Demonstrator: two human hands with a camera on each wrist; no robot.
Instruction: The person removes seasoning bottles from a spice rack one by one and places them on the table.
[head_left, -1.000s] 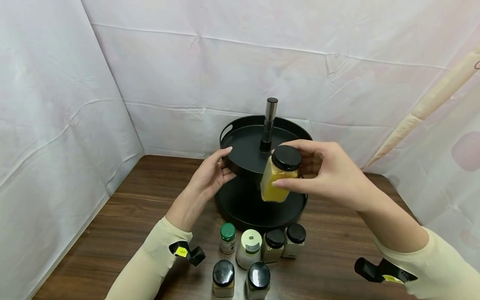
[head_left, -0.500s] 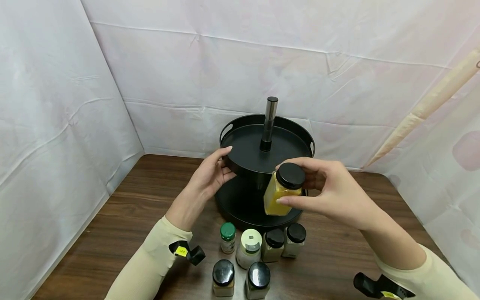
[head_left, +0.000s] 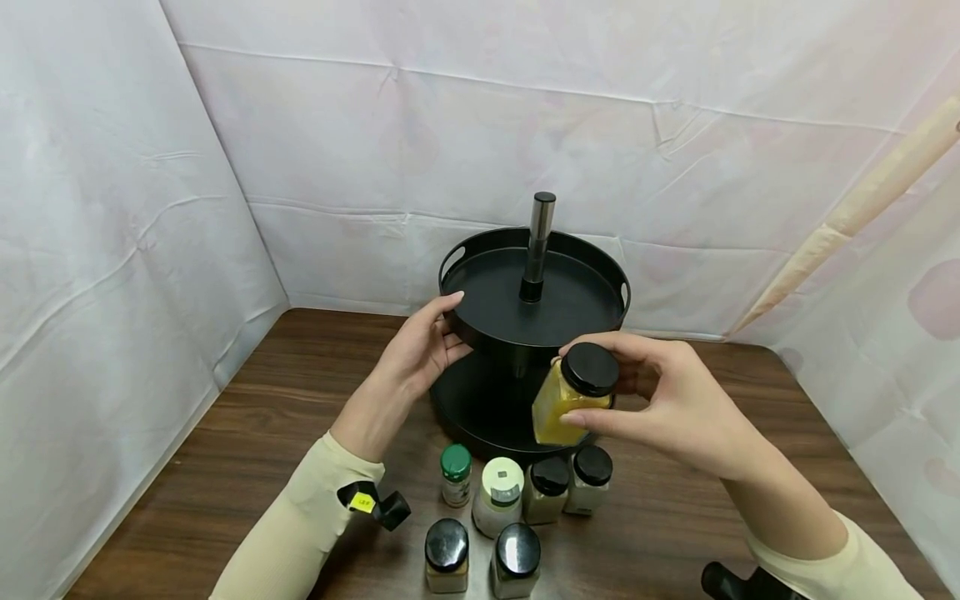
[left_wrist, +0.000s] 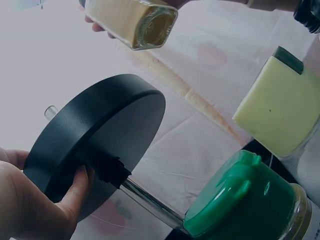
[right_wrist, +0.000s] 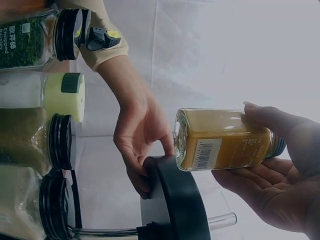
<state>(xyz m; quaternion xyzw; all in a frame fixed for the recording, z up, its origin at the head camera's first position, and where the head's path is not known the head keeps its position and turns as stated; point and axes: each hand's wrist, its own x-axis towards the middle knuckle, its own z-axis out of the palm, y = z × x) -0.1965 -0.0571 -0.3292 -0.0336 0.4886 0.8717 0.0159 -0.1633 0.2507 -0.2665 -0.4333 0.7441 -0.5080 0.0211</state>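
Note:
My right hand (head_left: 667, 408) holds a square glass spice jar (head_left: 558, 406) of yellow powder between thumb and fingers. The jar, black lid up and slightly tilted, is in front of the right side of a black two-tier turntable rack (head_left: 517, 333). Its barcode label (right_wrist: 206, 154) shows in the right wrist view. My left hand (head_left: 420, 350) grips the left rim of the upper tier, thumb on top and fingers beneath. In the left wrist view the jar's glass base (left_wrist: 156, 27) appears above the upper tier (left_wrist: 95, 115).
On the wooden table (head_left: 300, 400), before the rack, stand a green-capped shaker (head_left: 455, 475), a jar with a pale yellow-green lid (head_left: 498, 497) and several black-lidded jars (head_left: 517, 558). A metal post (head_left: 538, 242) rises from the rack's centre. White cloth (head_left: 450, 125) hangs behind.
My right hand and the spice jar have come down and slightly right, from over the upper tier's edge to in front of the lower tier. My left hand keeps its grip.

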